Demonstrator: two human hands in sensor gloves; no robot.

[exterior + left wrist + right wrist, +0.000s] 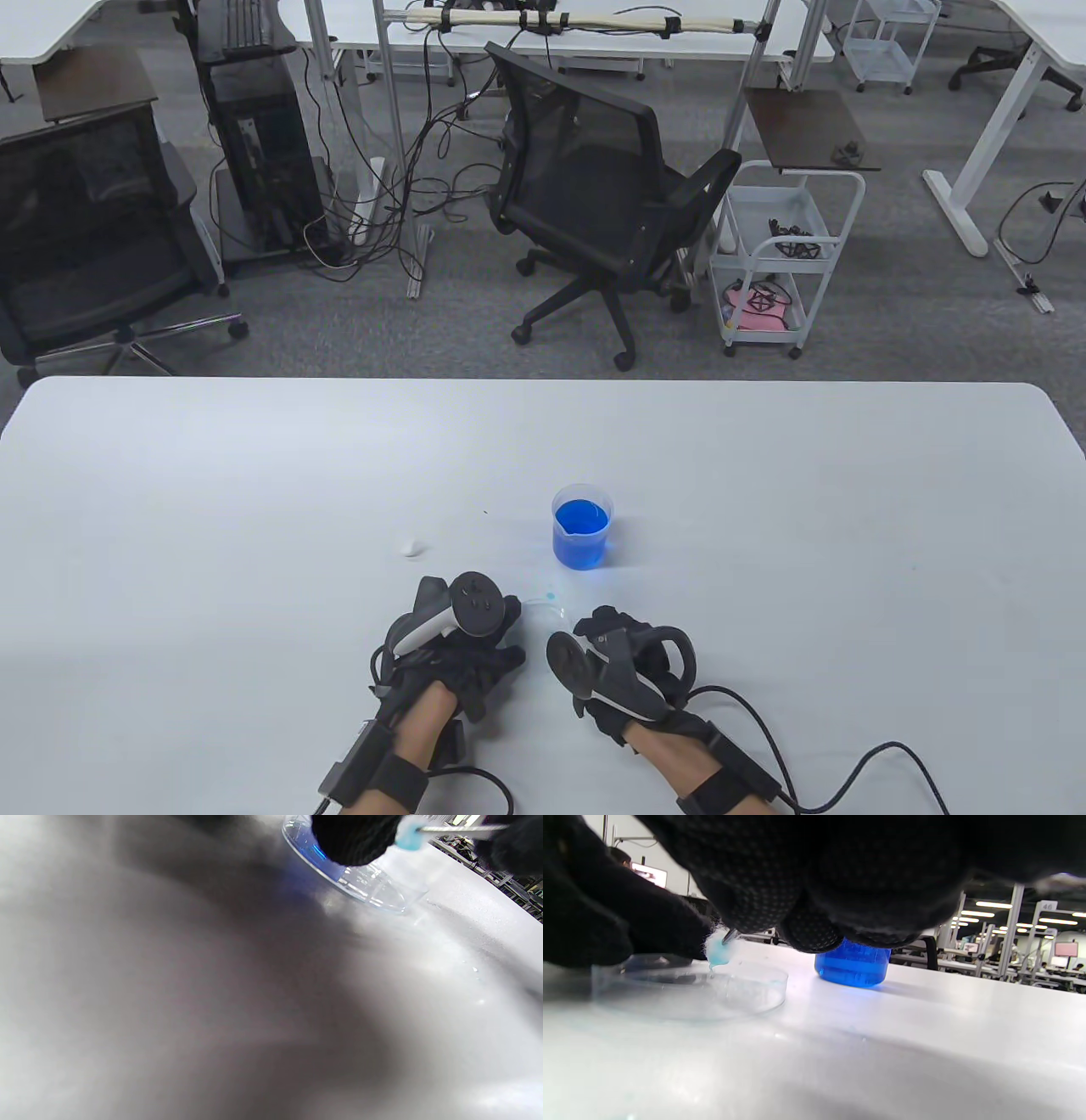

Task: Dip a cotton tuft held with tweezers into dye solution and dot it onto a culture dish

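A clear culture dish (691, 993) lies on the white table between my hands; only its far rim (543, 606) shows in the table view. My right hand (604, 638) pinches metal tweezers (462, 830) that hold a blue-stained cotton tuft (717, 950) just above the dish's inside, with a drip hanging from it. My left hand (475, 632) holds the dish (365, 878) at its left rim, its fingers (628, 933) at the dish wall. A beaker of blue dye (581, 526) stands just beyond the dish, also in the right wrist view (852, 963).
A loose white cotton tuft (413, 546) lies on the table left of the beaker. The table (254, 509) stretches wide to both sides. Glove cables (848, 764) trail off the near edge at right.
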